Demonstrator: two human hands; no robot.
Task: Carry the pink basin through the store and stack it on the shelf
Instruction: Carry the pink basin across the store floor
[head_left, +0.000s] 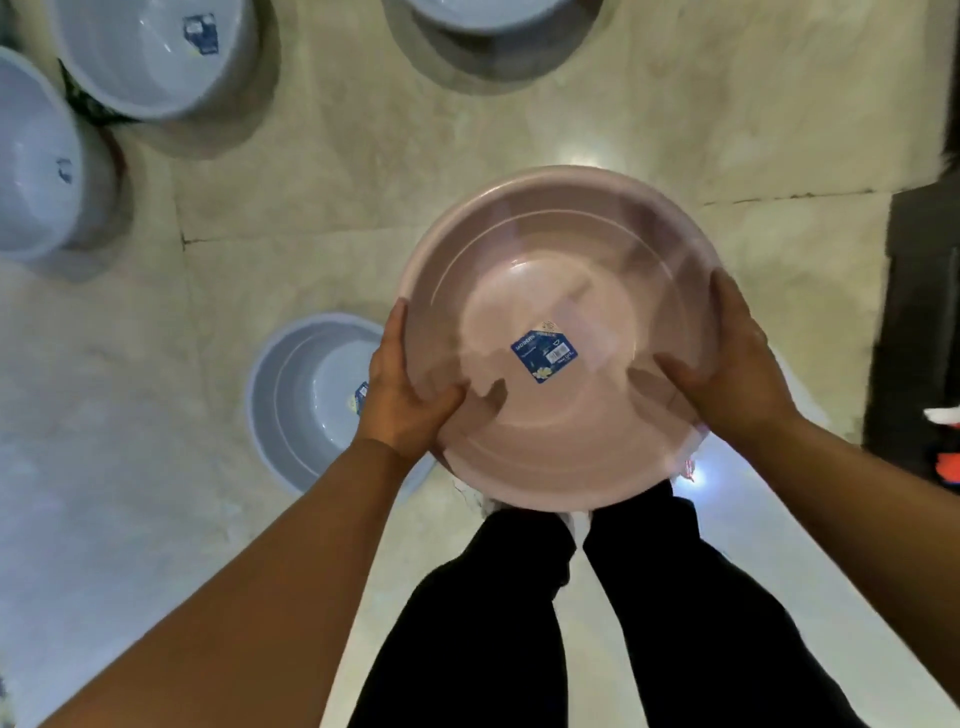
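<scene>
The pink basin (550, 249) is round, with a blue label stuck inside its bottom. It hangs level above the floor, in front of my legs. My left hand (400, 384) grips its left rim, thumb inside the bowl. On the opposite rim my right hand (737, 364) holds it the same way. No shelf is in view.
A blue-grey basin (291, 395) sits on the tiled floor just left of my left hand. Several more grey basins (150, 57) stand at the far left and top. A dark unit (919, 312) borders the right edge, with orange and white items beside it.
</scene>
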